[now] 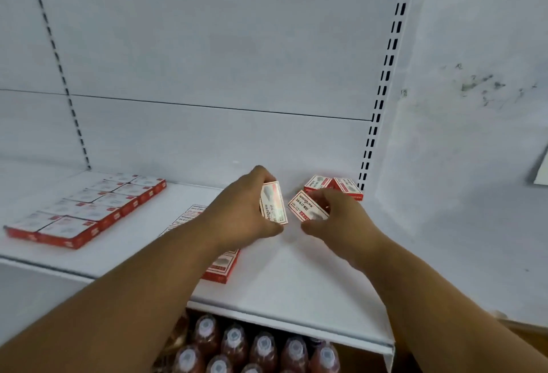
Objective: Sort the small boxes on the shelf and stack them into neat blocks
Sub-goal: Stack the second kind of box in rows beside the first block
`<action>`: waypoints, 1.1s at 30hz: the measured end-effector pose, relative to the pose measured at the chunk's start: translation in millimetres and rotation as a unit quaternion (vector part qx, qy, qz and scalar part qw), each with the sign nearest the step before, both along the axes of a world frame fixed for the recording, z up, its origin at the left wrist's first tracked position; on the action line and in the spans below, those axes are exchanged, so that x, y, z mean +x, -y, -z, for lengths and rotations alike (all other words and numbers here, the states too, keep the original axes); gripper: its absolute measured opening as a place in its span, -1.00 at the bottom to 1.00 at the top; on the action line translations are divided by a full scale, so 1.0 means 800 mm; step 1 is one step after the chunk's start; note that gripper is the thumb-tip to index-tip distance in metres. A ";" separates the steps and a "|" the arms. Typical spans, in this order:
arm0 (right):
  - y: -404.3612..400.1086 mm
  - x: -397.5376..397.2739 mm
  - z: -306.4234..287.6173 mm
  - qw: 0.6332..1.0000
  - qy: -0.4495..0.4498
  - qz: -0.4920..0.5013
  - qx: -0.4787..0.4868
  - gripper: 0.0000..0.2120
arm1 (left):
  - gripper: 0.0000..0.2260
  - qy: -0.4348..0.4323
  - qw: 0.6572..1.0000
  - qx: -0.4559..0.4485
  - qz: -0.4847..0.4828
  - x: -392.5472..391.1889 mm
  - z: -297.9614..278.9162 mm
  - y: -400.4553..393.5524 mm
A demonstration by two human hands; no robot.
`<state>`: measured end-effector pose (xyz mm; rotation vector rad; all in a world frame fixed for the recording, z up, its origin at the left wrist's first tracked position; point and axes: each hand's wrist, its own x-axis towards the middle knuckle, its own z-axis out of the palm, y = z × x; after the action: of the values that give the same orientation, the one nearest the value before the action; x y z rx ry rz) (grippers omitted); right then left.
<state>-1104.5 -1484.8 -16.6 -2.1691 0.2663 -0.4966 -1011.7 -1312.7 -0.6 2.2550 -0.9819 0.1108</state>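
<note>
My left hand (243, 209) grips a small red-and-white box (274, 203) on edge, just above the white shelf (296, 278). My right hand (335, 215) holds a second tilted box (304, 206) right beside it. Two more loose boxes (333, 186) lie at the back right corner. A neat block of several boxes (89, 209) sits flat at the shelf's left. Another row of boxes (221, 267) lies under my left forearm, mostly hidden.
The shelf's white back panel (207, 61) and a slotted upright (382, 82) stand behind the boxes. A white wall (474, 106) closes the right side. Below the shelf edge stand several bottles with white caps (237, 346).
</note>
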 end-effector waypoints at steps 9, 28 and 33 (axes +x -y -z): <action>-0.045 0.037 -0.014 0.995 -0.028 -0.048 0.083 -0.77 | -0.38 -0.104 0.991 -0.086 -0.018 0.040 -0.004 -0.072; -0.130 0.096 -0.041 0.964 -0.009 0.051 0.261 -0.69 | -0.58 -0.193 0.965 -0.144 0.101 0.146 -0.023 -0.111; -0.136 0.096 -0.040 0.935 0.036 0.027 0.352 -0.61 | -0.64 -0.258 0.941 -0.196 0.100 0.157 -0.022 -0.104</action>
<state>-1028.0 -1376.4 15.5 -1.4441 0.3951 -0.4246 -886.5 -1229.6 17.0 1.6808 -0.8074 -0.3335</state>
